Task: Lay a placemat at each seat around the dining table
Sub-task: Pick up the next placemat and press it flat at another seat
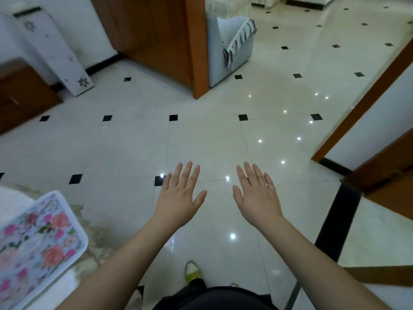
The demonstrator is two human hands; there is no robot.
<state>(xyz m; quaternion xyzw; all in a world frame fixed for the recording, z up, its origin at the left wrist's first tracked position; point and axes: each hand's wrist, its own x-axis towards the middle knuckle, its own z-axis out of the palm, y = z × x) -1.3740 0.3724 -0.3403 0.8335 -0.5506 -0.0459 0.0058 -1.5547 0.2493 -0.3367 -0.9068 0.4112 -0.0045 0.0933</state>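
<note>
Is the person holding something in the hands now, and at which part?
Nothing is held. The left hand and the right hand are both open, fingers straight, above the floor. The placemat lies apart, at the left.

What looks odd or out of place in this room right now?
Nothing looks spilled or broken. The floral placemat lies flat at the table's edge, lower left. Both hands, left and right, hover open over the tiled floor, holding nothing. A white patterned panel leans tilted against the far wall.
</note>
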